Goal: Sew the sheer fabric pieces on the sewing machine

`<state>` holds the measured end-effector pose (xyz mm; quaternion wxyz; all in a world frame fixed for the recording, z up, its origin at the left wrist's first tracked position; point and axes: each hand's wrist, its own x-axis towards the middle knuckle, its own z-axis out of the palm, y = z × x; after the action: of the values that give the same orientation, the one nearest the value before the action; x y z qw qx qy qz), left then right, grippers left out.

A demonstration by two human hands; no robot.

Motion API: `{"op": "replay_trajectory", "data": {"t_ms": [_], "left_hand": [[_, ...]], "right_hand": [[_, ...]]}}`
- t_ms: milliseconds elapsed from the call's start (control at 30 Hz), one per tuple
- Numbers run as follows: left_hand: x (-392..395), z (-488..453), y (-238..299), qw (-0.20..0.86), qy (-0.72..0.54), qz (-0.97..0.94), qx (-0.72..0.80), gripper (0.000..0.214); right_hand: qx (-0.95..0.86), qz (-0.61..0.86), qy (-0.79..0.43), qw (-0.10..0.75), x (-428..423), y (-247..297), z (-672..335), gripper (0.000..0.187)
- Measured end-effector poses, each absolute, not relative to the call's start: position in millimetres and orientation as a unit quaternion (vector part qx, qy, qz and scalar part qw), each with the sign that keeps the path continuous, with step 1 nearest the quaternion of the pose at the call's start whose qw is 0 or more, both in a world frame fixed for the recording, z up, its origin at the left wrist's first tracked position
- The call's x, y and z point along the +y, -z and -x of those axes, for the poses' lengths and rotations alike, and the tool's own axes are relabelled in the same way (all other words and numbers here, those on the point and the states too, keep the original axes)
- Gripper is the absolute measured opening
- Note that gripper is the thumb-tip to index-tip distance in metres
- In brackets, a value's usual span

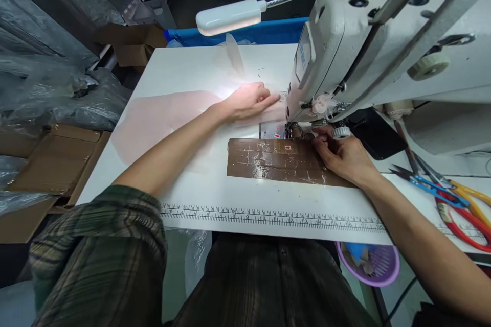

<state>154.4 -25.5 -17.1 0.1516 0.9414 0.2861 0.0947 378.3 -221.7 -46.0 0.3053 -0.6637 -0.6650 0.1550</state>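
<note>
My left hand (251, 101) lies on a sheer pale pink fabric (164, 117), left of the sewing machine's needle area. Its index finger stretches toward the machine, while the other fingers bend a little. Under the machine head, my right hand (341, 156) is closed close to the presser foot (293, 130), fingertips pinched together. A round knurled knob (340, 133) partly covers those fingers, and what they pinch is hidden. The sewing machine (330, 36) stands over the fabric's right end. Below the right hand, a brown taped strip (268, 159) lies on the white table (215, 194).
Scissors with red handles (460, 217), blue snips (437, 189) and a black phone-like slab (378, 133) lie at the right. A white lamp (230, 16) hangs above. A ruler tape (268, 218) edges the table. Beneath is a purple basket (389, 268); cardboard boxes (53, 163) stand left.
</note>
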Motion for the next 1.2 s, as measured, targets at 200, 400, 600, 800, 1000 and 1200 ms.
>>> {"op": "replay_trajectory", "data": {"t_ms": [200, 400, 600, 800, 1000, 1200], "left_hand": [[27.8, -161.4, 16.3, 0.139, -0.116, -0.906, 0.381, 0.049], [44.4, -138.2, 13.7, 0.112, -0.098, -0.875, 0.460, 0.049], [33.0, -107.1, 8.1, 0.119, -0.131, -0.855, 0.487, 0.049], [18.8, -88.3, 12.5, 0.122, -0.150, -0.830, 0.524, 0.030], [16.4, -100.8, 17.1, 0.155, -0.184, -0.820, 0.520, 0.012], [16.1, -97.5, 10.8, 0.201, -0.239, -0.796, 0.518, 0.037]], "right_hand": [[-0.670, 0.660, -0.163, 0.297, -221.3, 45.7, -378.2, 0.024], [-0.673, 0.650, -0.183, 0.303, -221.1, 51.2, -379.0, 0.024], [-0.662, 0.660, -0.183, 0.303, -219.6, 56.7, -380.1, 0.030], [-0.649, 0.681, -0.164, 0.297, -219.8, 56.7, -378.0, 0.043], [-0.643, 0.688, -0.172, 0.291, -220.0, 59.2, -379.2, 0.042], [-0.653, 0.678, -0.168, 0.293, -220.0, 61.6, -381.6, 0.041]]}}
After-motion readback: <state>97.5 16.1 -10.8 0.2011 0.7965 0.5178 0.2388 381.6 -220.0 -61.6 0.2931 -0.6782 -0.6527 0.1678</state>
